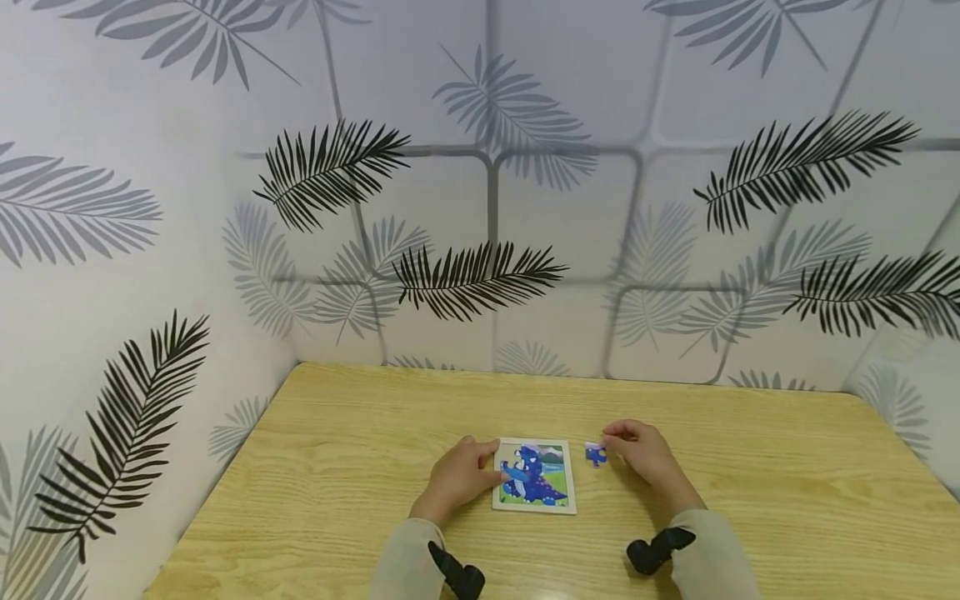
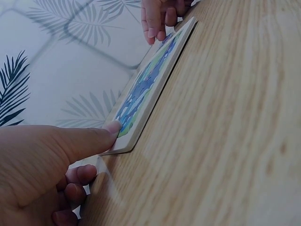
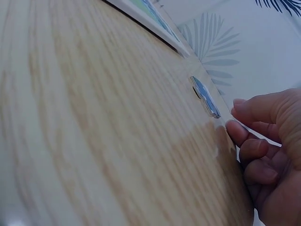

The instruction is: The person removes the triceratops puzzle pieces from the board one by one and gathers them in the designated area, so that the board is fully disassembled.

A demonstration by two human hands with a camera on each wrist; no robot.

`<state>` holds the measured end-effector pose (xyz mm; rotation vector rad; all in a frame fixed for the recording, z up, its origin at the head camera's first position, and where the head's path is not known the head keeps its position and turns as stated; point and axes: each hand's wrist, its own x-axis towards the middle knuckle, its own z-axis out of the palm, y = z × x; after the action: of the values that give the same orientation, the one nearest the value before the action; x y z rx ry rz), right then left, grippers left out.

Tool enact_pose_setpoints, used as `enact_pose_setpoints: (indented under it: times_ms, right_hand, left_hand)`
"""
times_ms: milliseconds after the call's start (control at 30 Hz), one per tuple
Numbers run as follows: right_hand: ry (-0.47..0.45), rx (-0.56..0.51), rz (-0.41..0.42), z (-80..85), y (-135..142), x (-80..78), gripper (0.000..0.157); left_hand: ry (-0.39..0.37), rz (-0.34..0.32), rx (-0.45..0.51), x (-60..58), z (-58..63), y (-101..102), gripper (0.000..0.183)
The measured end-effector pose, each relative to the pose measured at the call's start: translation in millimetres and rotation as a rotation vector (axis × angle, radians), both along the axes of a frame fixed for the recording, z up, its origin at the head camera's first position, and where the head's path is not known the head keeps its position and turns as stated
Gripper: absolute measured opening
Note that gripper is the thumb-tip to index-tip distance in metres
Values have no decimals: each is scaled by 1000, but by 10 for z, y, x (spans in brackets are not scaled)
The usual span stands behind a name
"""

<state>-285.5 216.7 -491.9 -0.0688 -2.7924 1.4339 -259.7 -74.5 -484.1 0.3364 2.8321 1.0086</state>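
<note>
A small square jigsaw puzzle (image 1: 558, 483) in a pale frame lies flat on the table, its picture a blue dinosaur on green ground. My left hand (image 1: 459, 477) holds its left edge; in the left wrist view the thumb (image 2: 91, 140) lies over the near corner, the other fingers curled lower down. Just right of the frame lies a loose blue puzzle piece (image 1: 595, 453) with a pale upper edge. My right hand (image 1: 643, 450) is at the piece's right side. In the right wrist view a narrow gap separates the piece (image 3: 205, 97) from the loosely bent fingertips (image 3: 237, 132).
The wood-grain table (image 1: 360, 442) runs up to a wall (image 1: 540, 217) patterned with grey and black leaves. A black wrist strap and camera (image 1: 457, 575) sits on the left sleeve, another wrist camera (image 1: 652, 554) on the right.
</note>
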Motion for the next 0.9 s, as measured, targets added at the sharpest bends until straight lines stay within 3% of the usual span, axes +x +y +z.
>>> enact_pose_setpoints:
  times_ms: [433,900]
  right_hand:
    - [4,-15,-20,104,-71,13,20]
    - [47,-56,59,189,-396,33,17]
  left_hand:
    - [1,1,-1,3,4,-6,59]
    - [1,-4,-5,-4,-15,-11,60]
